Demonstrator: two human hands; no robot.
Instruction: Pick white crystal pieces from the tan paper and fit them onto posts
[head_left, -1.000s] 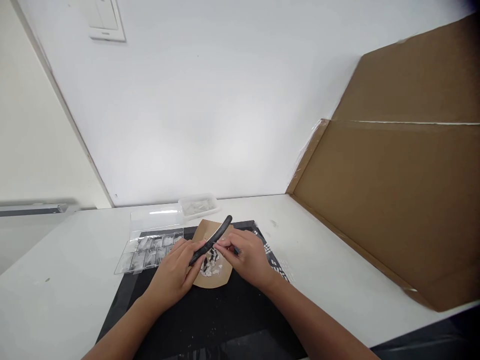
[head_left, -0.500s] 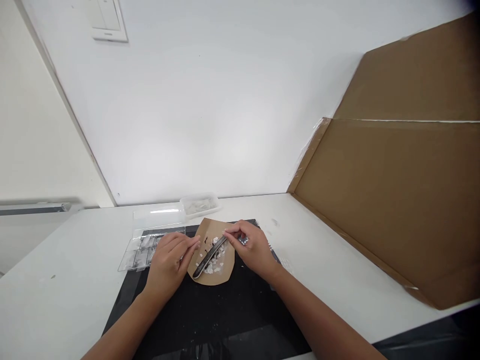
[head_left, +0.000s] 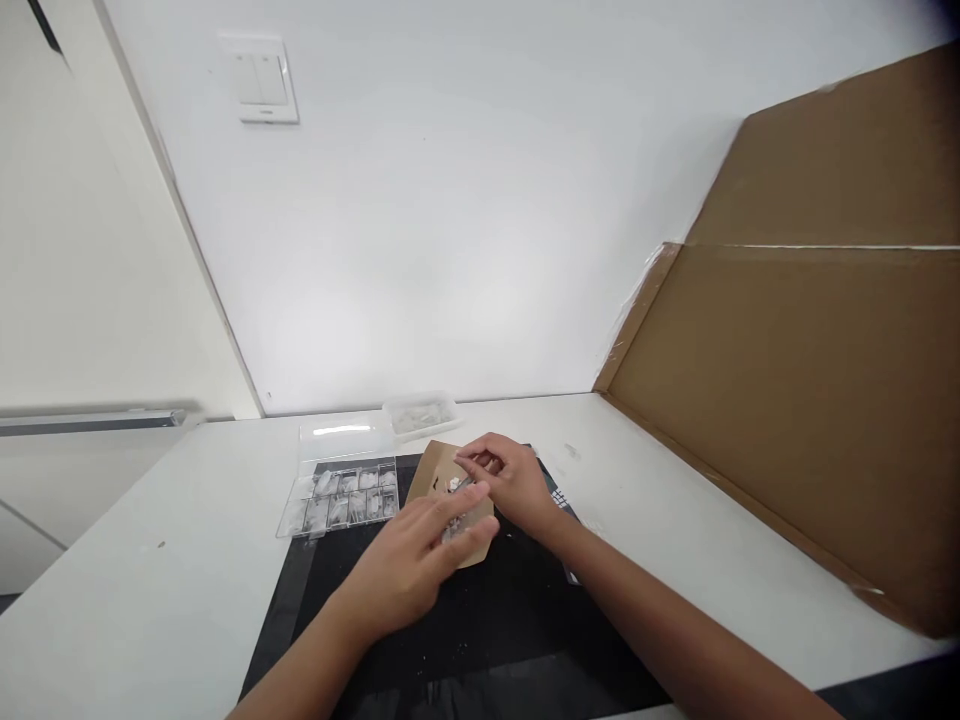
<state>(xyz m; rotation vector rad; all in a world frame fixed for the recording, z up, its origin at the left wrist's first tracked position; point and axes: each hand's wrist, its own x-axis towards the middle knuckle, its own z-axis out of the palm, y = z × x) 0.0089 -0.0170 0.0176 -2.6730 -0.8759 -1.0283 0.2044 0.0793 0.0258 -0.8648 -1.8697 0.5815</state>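
Note:
My right hand (head_left: 517, 483) pinches the upper end of a long, slim, dark curved tool (head_left: 466, 484) with a lighter edge. Most of the tool is hidden behind my left hand, and its exact kind is unclear. My left hand (head_left: 420, 550) reaches across in front with index finger and thumb apart, nothing visible between them. Under both hands lies a piece of brown paper or card (head_left: 424, 472). Small white pieces (head_left: 452, 525) and a few dark bits are scattered on it, partly covered by my fingers. The paper rests on a black mat (head_left: 472, 640).
A clear compartment box (head_left: 345, 500) with its lid open holds translucent pieces at the mat's left corner. Behind it, a shallow white tray (head_left: 424, 416) stands by the wall. A patterned item (head_left: 561, 500) lies right of the mat. Large cardboard (head_left: 795, 400) borders the right.
My left hand has moved right over the paper and its pinched fingers have spread, covering most of the tool. My right hand keeps its pinch. The camera view has shifted slightly left.

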